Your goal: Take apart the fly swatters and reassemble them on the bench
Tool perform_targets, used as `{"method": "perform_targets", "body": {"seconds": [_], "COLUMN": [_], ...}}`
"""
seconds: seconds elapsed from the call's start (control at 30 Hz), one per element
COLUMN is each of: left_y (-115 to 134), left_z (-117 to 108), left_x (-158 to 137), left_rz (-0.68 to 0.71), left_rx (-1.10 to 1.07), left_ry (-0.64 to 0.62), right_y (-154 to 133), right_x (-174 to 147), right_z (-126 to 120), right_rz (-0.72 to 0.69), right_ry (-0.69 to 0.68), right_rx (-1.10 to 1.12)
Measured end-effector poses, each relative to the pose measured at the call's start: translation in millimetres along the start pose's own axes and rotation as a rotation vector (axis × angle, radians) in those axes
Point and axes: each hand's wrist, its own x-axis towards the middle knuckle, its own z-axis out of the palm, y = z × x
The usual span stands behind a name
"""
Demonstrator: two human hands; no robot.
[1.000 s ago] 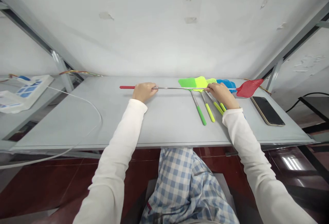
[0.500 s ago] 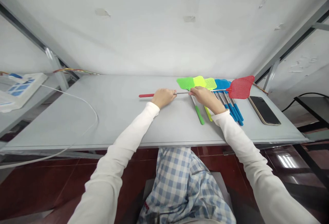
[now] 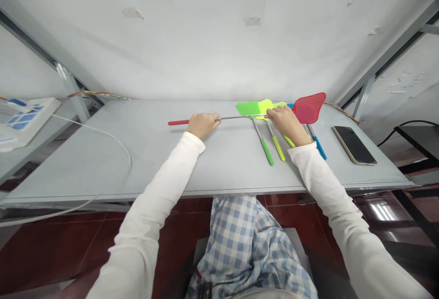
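Before a white wall [image 3: 192, 56], above glossy dark red floor tiles [image 3: 185, 216], a long flat grey table [image 3: 85, 162]. Held crosswise just over the rear part of this table, a fly swatter [image 3: 240, 116] with red mesh head [image 3: 310, 108], thin silver metal rod [image 3: 233, 117] and straight red handle [image 3: 178, 122]. Around the handle, closed fingers of left hand [image 3: 202, 125]; on the rod, pinching fingers of right hand [image 3: 287, 124].

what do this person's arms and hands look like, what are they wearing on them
Long white sleeves, wrinkled along their length, with no print showing. The left hand and right hand are ungloved.
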Motion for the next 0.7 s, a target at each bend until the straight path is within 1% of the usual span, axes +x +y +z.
{"method": "perform_targets", "body": {"seconds": [0.07, 0.2, 0.3, 0.47, 0.57, 0.63, 0.7], "left_y": [11, 37, 48, 50, 46, 40, 31], "left_z": [1, 1, 1, 3, 4, 4, 3], "left_x": [-1, -4, -6, -8, -5, -2, 0], "left_rz": [-0.001, 0.044, 0.046, 0.045, 0.074, 0.101, 0.109], "left_rx": [-0.011, -0.069, -0.090, -0.094, -0.103, -0.116, -0.121], "left_ry": [-0.014, -0.080, -0.101, -0.113, -0.092, -0.055, -0.011], "right_y": [-8, -30, -42, -49, -50, -47, -42], "right_x": [1, 4, 5, 5, 7, 6, 4], "right_z": [-1, -2, 1, 11, 12, 8, 2], "right_rz": [-0.020, -0.103, -0.124, -0.138, -0.125, -0.091, -0.044], "right_ry": [-0.001, -0.019, -0.023, -0.020, -0.024, 0.013, 0.099], "right_rx": [-0.009, -0.022, -0.026, -0.022, -0.005, -0.001, -0.007]}}
